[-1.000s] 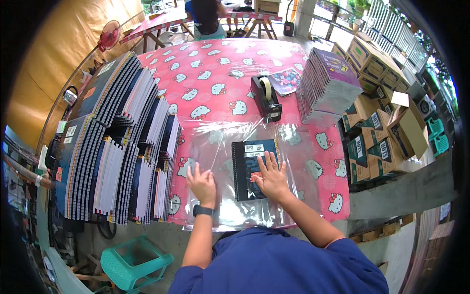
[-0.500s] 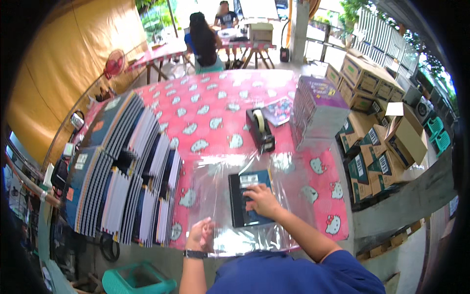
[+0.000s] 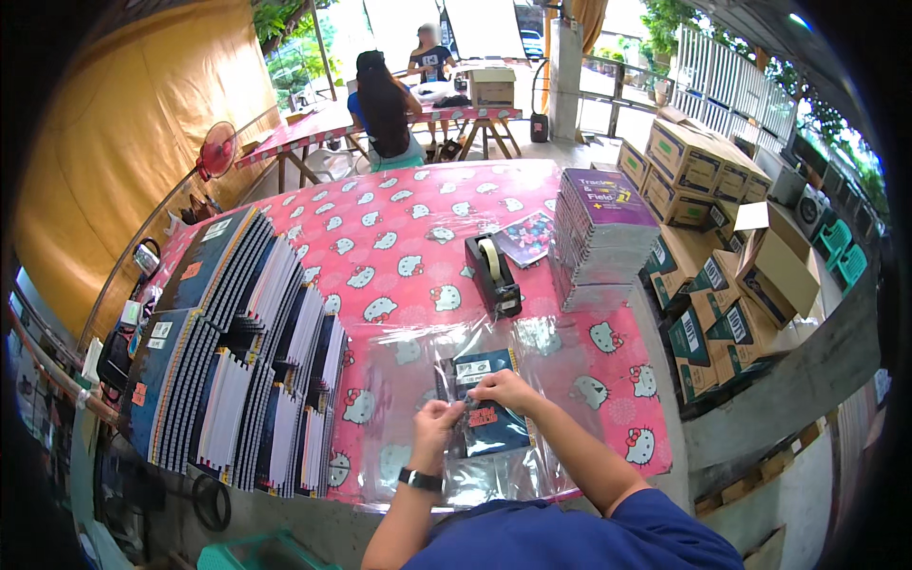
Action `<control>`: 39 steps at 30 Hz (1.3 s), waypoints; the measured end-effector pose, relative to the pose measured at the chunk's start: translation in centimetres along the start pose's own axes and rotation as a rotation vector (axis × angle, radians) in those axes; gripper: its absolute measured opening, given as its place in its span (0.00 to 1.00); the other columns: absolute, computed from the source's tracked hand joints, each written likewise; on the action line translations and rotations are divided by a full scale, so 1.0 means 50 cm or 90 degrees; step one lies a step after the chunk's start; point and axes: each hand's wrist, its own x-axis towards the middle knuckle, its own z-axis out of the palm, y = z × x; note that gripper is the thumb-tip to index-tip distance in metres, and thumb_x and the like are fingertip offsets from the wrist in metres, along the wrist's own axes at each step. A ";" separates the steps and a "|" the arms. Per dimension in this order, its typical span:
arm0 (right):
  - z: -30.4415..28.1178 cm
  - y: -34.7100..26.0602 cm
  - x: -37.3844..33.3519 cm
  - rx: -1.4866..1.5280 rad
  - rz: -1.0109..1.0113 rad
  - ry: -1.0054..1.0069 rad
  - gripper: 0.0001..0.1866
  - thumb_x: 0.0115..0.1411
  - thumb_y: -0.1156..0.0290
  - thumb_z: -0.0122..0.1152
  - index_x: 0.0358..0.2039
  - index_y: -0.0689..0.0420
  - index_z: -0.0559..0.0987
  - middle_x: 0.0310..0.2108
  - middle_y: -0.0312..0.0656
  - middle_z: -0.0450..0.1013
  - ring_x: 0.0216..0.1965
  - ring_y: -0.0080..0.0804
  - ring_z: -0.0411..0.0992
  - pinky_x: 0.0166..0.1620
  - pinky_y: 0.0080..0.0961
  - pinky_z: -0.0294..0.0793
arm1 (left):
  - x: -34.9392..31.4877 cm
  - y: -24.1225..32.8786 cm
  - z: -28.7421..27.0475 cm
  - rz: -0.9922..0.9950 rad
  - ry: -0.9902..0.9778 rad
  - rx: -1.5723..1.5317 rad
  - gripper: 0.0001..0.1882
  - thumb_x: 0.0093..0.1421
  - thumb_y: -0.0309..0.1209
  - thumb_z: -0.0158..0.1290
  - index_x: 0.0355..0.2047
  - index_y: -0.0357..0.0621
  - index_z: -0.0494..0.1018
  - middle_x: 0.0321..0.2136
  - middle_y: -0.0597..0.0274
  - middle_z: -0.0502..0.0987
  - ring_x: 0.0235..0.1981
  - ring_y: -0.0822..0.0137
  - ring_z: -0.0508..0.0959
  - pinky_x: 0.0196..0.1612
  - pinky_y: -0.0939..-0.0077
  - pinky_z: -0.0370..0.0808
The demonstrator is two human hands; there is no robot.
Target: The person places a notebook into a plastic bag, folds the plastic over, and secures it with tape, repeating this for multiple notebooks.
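A dark blue spiral-bound notebook (image 3: pixel 499 435) with a white label and orange lettering lies on a sheet of clear plastic film (image 3: pixel 391 366) spread over the near part of the table. Above the notebook's left half my two hands meet. My left hand (image 3: pixel 435 427) is closed in a pinch, fingertips at a shiny bit of the film. From the other side my right hand (image 3: pixel 508 391) pinches at the same spot, its fingertips almost touching the left ones. A black tape dispenser (image 3: pixel 494 277) stands just beyond the film.
Tall stacks of spiral notebooks (image 3: pixel 176 380) fill the table's left side. A pile of purple-covered books (image 3: pixel 608 223) stands at the right, beside a flowered booklet (image 3: pixel 528 237). Cardboard boxes (image 3: pixel 712 323) are stacked right of the pink table (image 3: pixel 385 256). Two people sit at a far table.
My left hand has come up from the film's near edge to the notebook. My right hand has left its flat place on the cover, and both now pinch together.
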 end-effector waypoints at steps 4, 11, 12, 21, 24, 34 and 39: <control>-0.009 0.009 0.001 0.074 -0.013 -0.041 0.09 0.51 0.69 0.62 0.27 0.63 0.80 0.29 0.36 0.74 0.32 0.21 0.70 0.38 0.19 0.69 | -0.016 -0.001 -0.110 0.021 0.021 -0.211 0.12 0.49 0.33 0.62 0.24 0.49 0.68 0.16 0.74 0.69 0.16 0.84 0.65 0.16 0.88 0.60; -0.019 0.038 -0.011 0.090 -0.159 -0.008 0.08 0.48 0.69 0.65 0.21 0.60 0.78 0.31 0.37 0.69 0.35 0.22 0.67 0.38 0.19 0.66 | -0.008 0.058 -0.187 0.437 0.379 0.600 0.19 0.48 0.19 0.53 0.42 0.38 0.67 0.32 0.56 0.73 0.35 0.61 0.74 0.40 0.71 0.71; -0.021 0.037 -0.016 0.084 -0.173 0.011 0.08 0.48 0.69 0.65 0.21 0.60 0.78 0.31 0.36 0.68 0.35 0.23 0.66 0.39 0.20 0.66 | 0.004 0.057 -0.159 0.425 0.218 0.643 0.20 0.50 0.22 0.52 0.46 0.40 0.66 0.38 0.55 0.72 0.40 0.58 0.72 0.44 0.69 0.69; 0.006 0.022 -0.006 -0.008 -0.225 0.047 0.08 0.47 0.69 0.66 0.20 0.59 0.77 0.31 0.35 0.64 0.33 0.23 0.64 0.37 0.20 0.64 | 0.304 0.016 -0.038 0.266 -0.048 0.915 0.28 0.59 0.42 0.44 0.59 0.47 0.56 0.61 0.54 0.53 0.61 0.47 0.52 0.58 0.49 0.53; 0.011 0.027 -0.003 0.104 -0.157 -0.005 0.10 0.47 0.69 0.65 0.17 0.60 0.75 0.35 0.36 0.66 0.34 0.23 0.65 0.38 0.21 0.65 | 0.292 -0.005 -0.068 0.497 0.226 0.725 0.26 0.60 0.39 0.43 0.58 0.45 0.57 0.61 0.49 0.51 0.62 0.46 0.49 0.60 0.51 0.49; -0.053 0.037 -0.006 -0.288 -0.334 -0.244 0.26 0.44 0.68 0.65 0.47 0.54 0.74 0.59 0.46 0.57 0.61 0.46 0.52 0.61 0.39 0.51 | 0.036 -0.016 -0.104 0.425 -0.266 0.739 0.23 0.59 0.32 0.46 0.55 0.44 0.62 0.60 0.54 0.55 0.63 0.53 0.50 0.61 0.52 0.45; -0.040 0.005 -0.040 -0.626 -0.216 -0.063 0.59 0.33 0.43 0.69 0.62 0.51 0.50 0.65 0.46 0.40 0.66 0.48 0.32 0.60 0.60 0.34 | 0.069 -0.032 -0.092 0.434 -0.183 0.702 0.35 0.59 0.42 0.45 0.62 0.42 0.46 0.64 0.50 0.41 0.65 0.52 0.40 0.62 0.52 0.38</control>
